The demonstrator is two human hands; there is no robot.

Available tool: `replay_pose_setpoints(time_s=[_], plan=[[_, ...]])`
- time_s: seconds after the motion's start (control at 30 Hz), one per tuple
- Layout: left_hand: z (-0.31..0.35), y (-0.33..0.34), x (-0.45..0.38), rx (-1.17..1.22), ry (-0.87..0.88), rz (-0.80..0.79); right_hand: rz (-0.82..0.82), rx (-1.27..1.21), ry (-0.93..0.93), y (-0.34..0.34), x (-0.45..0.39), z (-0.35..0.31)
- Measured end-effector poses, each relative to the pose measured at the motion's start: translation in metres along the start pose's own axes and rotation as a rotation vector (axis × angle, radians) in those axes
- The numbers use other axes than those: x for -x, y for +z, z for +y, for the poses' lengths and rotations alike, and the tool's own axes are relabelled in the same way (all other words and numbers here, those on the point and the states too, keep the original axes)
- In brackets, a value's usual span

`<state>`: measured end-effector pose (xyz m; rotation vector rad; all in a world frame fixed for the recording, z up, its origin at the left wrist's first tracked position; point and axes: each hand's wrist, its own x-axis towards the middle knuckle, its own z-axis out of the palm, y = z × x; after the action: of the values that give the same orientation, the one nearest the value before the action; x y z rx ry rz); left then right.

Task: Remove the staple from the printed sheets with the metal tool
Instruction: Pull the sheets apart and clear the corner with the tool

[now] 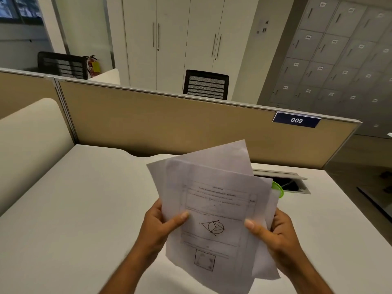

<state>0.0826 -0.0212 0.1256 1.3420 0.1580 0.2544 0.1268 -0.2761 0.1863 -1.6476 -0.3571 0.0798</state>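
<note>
I hold the printed sheets (214, 200) up above the white desk (80, 209), fanned apart into several loose-looking pages. The front page shows text, a circle-and-triangle diagram and a small box. My left hand (161, 225) grips the left edge with the thumb on the front. At the right edge, my right hand (275, 232) grips with its thumb on the front page. No staple and no metal tool are visible.
A green-rimmed object (278, 188) peeks out behind the sheets' right side. An open cable hatch (290, 183) sits in the desk behind it. A tan partition (169, 124) with a "009" plate (296, 120) closes the far edge. Cabinets, lockers and chairs stand beyond.
</note>
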Motion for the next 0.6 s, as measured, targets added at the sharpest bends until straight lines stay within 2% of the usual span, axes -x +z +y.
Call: replay_pose_setpoints(time_s=[0.13, 0.33, 0.43, 0.53, 0.6], plan=[[-0.003, 0.005, 0.004, -0.127, 0.052, 0.066, -0.025, 0.055, 0.001, 0.0, 0.001, 0.011], [0.0, 0.005, 0.008, -0.236, 0.102, 0.048, -0.004, 0.08, 0.013, 0.005, 0.003, 0.023], [0.001, 0.001, 0.007, -0.218, 0.143, 0.094, 0.05, -0.041, 0.03, 0.008, 0.002, 0.027], [0.0, -0.002, 0.007, -0.112, 0.157, 0.211, 0.029, -0.125, 0.072, 0.012, 0.003, 0.035], [0.001, -0.002, 0.007, -0.026, 0.156, 0.234, 0.013, -0.128, 0.115, 0.016, 0.006, 0.042]])
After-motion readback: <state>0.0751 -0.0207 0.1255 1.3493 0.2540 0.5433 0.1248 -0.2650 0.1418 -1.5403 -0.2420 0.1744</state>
